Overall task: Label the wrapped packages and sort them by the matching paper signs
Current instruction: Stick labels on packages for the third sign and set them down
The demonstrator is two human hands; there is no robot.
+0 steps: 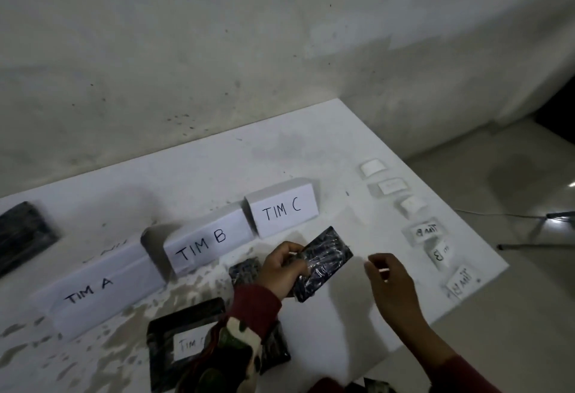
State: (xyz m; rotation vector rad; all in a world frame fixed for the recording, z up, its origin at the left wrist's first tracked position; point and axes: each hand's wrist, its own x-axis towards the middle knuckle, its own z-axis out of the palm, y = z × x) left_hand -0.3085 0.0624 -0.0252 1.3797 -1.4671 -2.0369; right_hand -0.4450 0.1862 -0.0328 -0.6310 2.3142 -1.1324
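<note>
Left grip (284, 268) is holding the dark plastic-wrapped rectangular package (323, 263) above the white worktop (342, 150) | right grip (384, 271) is pinching something small and pale, unclear what, just right of it | advice: keep package steady, press label flat.

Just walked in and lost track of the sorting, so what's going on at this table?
A person is labelling dark wrapped packages. The left hand grips an unlabelled package above the table, while the right hand pinches a small white label beside it. Signs TIM A, TIM B and TIM C stand in a row; spare labels lie at right.
</note>
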